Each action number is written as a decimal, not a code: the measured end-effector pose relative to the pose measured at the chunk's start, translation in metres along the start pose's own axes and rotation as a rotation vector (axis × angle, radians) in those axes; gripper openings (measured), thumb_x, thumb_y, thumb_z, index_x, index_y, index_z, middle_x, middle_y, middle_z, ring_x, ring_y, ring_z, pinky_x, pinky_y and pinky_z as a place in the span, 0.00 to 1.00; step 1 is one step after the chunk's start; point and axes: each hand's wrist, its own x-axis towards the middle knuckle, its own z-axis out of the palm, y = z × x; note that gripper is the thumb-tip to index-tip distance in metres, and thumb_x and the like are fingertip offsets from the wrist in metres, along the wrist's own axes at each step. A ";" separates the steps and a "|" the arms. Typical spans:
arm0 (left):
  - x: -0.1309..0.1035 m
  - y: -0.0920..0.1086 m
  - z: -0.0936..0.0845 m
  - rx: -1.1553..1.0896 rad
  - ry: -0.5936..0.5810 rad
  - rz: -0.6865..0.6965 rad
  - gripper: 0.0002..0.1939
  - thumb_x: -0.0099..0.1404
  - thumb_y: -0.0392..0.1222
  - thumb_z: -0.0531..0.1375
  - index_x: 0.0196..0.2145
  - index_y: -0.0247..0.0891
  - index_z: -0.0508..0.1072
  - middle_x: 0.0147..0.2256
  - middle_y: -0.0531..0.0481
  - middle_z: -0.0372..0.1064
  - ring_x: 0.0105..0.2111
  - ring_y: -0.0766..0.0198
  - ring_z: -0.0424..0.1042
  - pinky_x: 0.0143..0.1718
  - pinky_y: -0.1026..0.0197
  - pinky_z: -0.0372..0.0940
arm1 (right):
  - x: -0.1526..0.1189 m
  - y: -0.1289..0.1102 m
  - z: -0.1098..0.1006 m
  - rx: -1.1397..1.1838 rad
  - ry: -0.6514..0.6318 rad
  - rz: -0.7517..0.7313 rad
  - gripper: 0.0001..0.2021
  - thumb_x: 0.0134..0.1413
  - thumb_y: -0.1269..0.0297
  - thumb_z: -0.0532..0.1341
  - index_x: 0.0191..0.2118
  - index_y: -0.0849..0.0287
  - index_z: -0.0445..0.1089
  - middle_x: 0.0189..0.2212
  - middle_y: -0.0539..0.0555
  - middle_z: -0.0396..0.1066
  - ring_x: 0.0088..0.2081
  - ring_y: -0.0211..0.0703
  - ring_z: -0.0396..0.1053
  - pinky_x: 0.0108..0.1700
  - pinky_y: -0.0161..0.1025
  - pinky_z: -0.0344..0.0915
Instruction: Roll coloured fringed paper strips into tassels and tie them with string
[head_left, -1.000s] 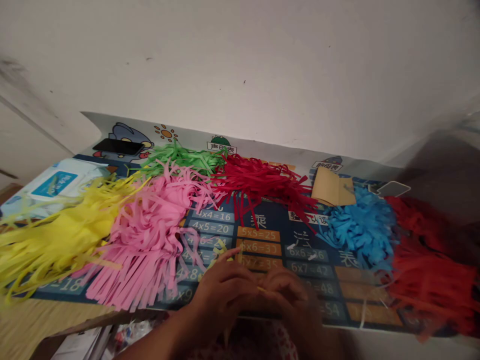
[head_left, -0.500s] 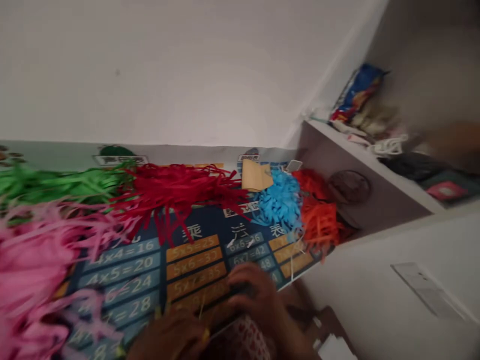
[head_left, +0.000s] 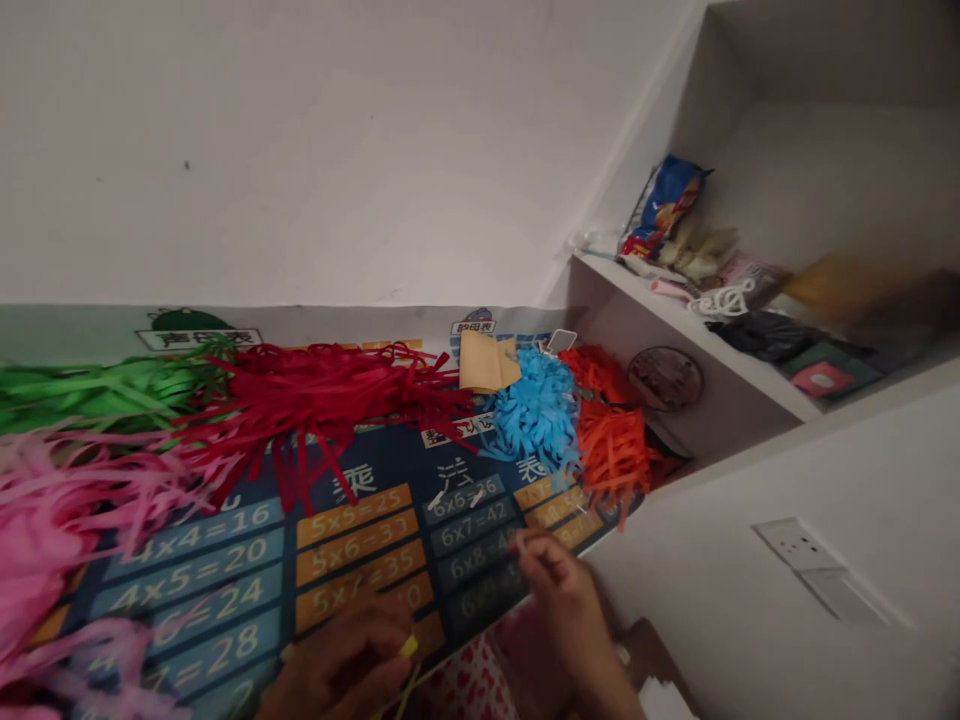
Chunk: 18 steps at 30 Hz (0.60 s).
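My left hand (head_left: 349,650) is closed at the lower middle, low over the table's front edge. Between its fingertips is a yellow strip (head_left: 409,647), and a thin yellow length hangs below them. Further right, my right hand (head_left: 559,585) is raised over the edge with thumb and fingers pinched together. A pale spot shows at its fingertips, too small to name. Beyond the hands lie bundles of cut strips: red (head_left: 330,385), blue (head_left: 536,410), orange (head_left: 615,455), green (head_left: 112,385) and pink (head_left: 45,540).
A printed multiplication chart (head_left: 217,555) covers the table. A folded tan paper piece (head_left: 484,362) lies between the red and blue bundles. An open shelf (head_left: 690,360) at right holds a blue packet (head_left: 667,200) and oddments. A wall socket (head_left: 796,548) is lower right.
My right hand has moved right, away from the left hand. The left hand keeps the yellow strip, which now shows more. The view has shifted slightly right.
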 end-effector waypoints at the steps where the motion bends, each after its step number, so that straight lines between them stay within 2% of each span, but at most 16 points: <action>1: 0.001 0.005 0.004 -0.065 -0.009 -0.032 0.08 0.58 0.48 0.62 0.26 0.44 0.78 0.41 0.50 0.77 0.42 0.57 0.75 0.43 0.62 0.70 | -0.005 -0.013 0.015 0.104 -0.070 -0.075 0.10 0.56 0.58 0.61 0.27 0.56 0.70 0.37 0.53 0.73 0.42 0.46 0.69 0.46 0.40 0.64; 2: 0.001 0.009 0.007 -0.132 -0.017 -0.066 0.10 0.58 0.48 0.63 0.24 0.42 0.77 0.42 0.48 0.77 0.43 0.56 0.75 0.44 0.61 0.69 | -0.009 -0.024 0.030 0.180 -0.141 -0.147 0.08 0.54 0.60 0.63 0.26 0.55 0.71 0.40 0.53 0.73 0.46 0.48 0.68 0.50 0.41 0.62; 4: 0.001 0.015 0.012 -0.260 -0.038 -0.170 0.12 0.56 0.50 0.64 0.24 0.39 0.75 0.34 0.47 0.77 0.35 0.58 0.76 0.37 0.61 0.69 | -0.014 -0.043 0.056 0.343 -0.206 -0.145 0.07 0.51 0.63 0.65 0.25 0.55 0.71 0.39 0.52 0.72 0.46 0.47 0.67 0.51 0.41 0.61; 6: -0.002 0.018 0.013 -0.343 -0.039 -0.294 0.14 0.55 0.52 0.63 0.25 0.38 0.72 0.22 0.51 0.73 0.23 0.63 0.72 0.27 0.64 0.66 | -0.014 -0.055 0.075 0.588 -0.267 0.031 0.08 0.52 0.61 0.65 0.26 0.55 0.71 0.34 0.52 0.71 0.40 0.43 0.68 0.46 0.39 0.63; 8: -0.007 0.018 0.009 -0.344 -0.019 -0.374 0.14 0.55 0.51 0.63 0.24 0.37 0.71 0.18 0.54 0.70 0.19 0.66 0.68 0.24 0.66 0.62 | -0.007 -0.060 0.087 0.895 -0.377 0.256 0.11 0.52 0.57 0.66 0.25 0.57 0.68 0.27 0.50 0.68 0.33 0.40 0.67 0.40 0.36 0.64; 10: -0.014 0.016 0.003 -0.287 0.007 -0.388 0.13 0.55 0.48 0.63 0.22 0.36 0.71 0.19 0.53 0.70 0.20 0.66 0.68 0.24 0.67 0.61 | 0.003 -0.062 0.092 1.139 -0.447 0.441 0.14 0.51 0.56 0.68 0.25 0.57 0.66 0.22 0.46 0.63 0.28 0.36 0.65 0.38 0.35 0.65; 13: -0.025 0.008 -0.003 -0.226 0.027 -0.395 0.12 0.57 0.46 0.62 0.23 0.36 0.73 0.20 0.54 0.70 0.22 0.66 0.69 0.26 0.68 0.61 | 0.023 -0.062 0.094 1.272 -0.393 0.596 0.15 0.46 0.59 0.71 0.27 0.56 0.64 0.21 0.42 0.59 0.24 0.33 0.63 0.34 0.32 0.67; 15: -0.030 0.002 -0.003 -0.221 0.029 -0.406 0.11 0.57 0.46 0.62 0.24 0.35 0.74 0.20 0.54 0.70 0.22 0.66 0.69 0.26 0.68 0.60 | 0.035 -0.062 0.093 1.285 -0.368 0.629 0.15 0.44 0.61 0.72 0.29 0.56 0.65 0.22 0.42 0.59 0.24 0.31 0.62 0.30 0.30 0.66; 18: -0.033 -0.005 0.000 -0.220 0.037 -0.415 0.11 0.57 0.45 0.61 0.25 0.35 0.74 0.19 0.54 0.70 0.21 0.67 0.68 0.25 0.68 0.58 | 0.049 -0.063 0.093 1.285 -0.359 0.604 0.14 0.43 0.62 0.72 0.30 0.57 0.66 0.22 0.42 0.57 0.21 0.30 0.57 0.23 0.26 0.60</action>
